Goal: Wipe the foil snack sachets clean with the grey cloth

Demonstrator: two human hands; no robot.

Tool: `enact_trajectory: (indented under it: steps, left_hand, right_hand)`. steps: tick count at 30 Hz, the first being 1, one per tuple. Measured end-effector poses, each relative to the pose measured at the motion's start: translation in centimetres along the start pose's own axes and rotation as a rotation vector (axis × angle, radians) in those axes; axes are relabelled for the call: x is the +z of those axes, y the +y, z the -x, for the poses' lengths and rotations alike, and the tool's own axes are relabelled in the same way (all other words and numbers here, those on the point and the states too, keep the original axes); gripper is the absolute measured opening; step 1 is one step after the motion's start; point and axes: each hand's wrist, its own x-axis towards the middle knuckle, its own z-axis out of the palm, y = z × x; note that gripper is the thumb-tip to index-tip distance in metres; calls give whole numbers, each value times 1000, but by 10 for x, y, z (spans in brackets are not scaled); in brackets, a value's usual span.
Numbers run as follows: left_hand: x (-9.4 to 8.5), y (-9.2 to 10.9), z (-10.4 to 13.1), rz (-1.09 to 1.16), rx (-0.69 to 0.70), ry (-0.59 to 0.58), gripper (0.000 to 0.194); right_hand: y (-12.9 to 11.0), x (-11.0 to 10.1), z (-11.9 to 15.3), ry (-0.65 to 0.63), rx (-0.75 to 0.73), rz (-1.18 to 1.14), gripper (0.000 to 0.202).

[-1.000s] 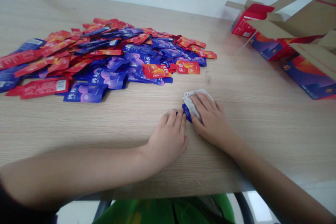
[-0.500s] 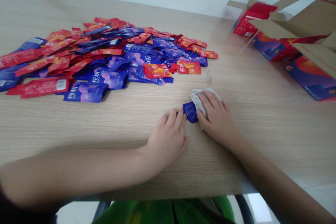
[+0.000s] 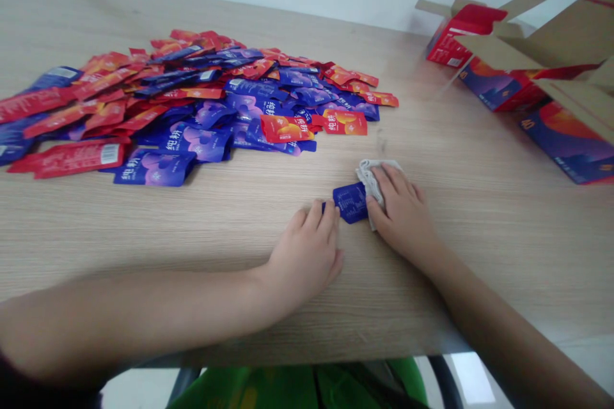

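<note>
A blue sachet (image 3: 350, 202) lies flat on the table with its printed text side up. My left hand (image 3: 309, 239) pins its left end to the tabletop under closed fingertips. On its right end my right hand (image 3: 400, 211) presses a folded white cloth (image 3: 373, 174), the fingers laid over the cloth. The cloth hides the sachet's right part. Farther back spreads a large pile of blue sachets (image 3: 158, 168) and red-orange sachets (image 3: 79, 158), overlapping one another.
Along the right side stand open cartons: a small red carton (image 3: 444, 45) at the back, a blue and red carton (image 3: 499, 86) in front of it, and a third carton (image 3: 566, 140) nearest me. Their flaps stick out over the table (image 3: 455, 160). A white wall runs behind.
My right hand has slid the cloth a little to the right along the sachet, so more of its blue surface shows. The left hand stays in place.
</note>
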Motion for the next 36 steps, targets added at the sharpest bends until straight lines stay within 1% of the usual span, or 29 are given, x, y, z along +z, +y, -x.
enact_trajectory:
  steps: [1,3,6,8,9,10,13,15,17,20,22,23,24,27,29,31,34,36]
  left_hand:
    - [1,0,0,9,-6,4,59]
    - [2,0,1,24,-22,11,60]
    - [5,1,1,23,-36,10,58]
    - [5,1,0,2,-24,5,56]
    - [5,1,0,-10,-17,5,56]
    - [4,1,-1,-20,-12,6,57]
    - [1,0,-2,-34,1,3,59]
    - [0,0,-2,-32,6,-1,59]
    - [0,0,-2,-28,3,4,58]
    - [2,-1,-1,-26,13,23,56]
    - [3,-1,-1,-26,27,30,56]
    - [3,-1,-2,-24,28,30,56]
    - [2,-1,-2,-21,24,26,56]
    - [1,-1,-3,-13,6,5,58]
    - [0,0,-3,-13,0,-7,58]
    - [1,0,-2,-18,-2,-4,58]
    - [2,0,-1,-28,4,24,55]
    - [3,-1,-1,-27,6,29,55]
  right_hand:
    - [1,1,0,11,22,4,55]
    - [-5,2,1,15,-6,7,56]
    - [-24,1,5,-25,-165,-22,57]
    - [-29,-2,6,-59,-233,-43,55]
    - [-27,-3,5,-68,-227,-44,55]
    - [-22,-3,4,-68,-191,-38,55]
    - [-3,-2,1,-24,-3,-11,55]
    - [2,0,1,6,69,2,56]
    - [-5,2,2,22,41,10,56]
    - [-22,2,5,1,-129,-4,56]
    - [-24,0,5,-42,-222,-32,56]
    - [-21,-1,3,-55,-227,-45,56]
    - [-16,-1,2,-54,-200,-56,56]
    - [1,-1,-1,5,-47,-70,57]
    - [1,0,-1,21,-21,-50,58]
    - [-7,0,1,4,-64,-11,61]
    - [-24,-1,5,-35,-188,7,60]
    - [-26,-2,5,-50,-238,-11,59]
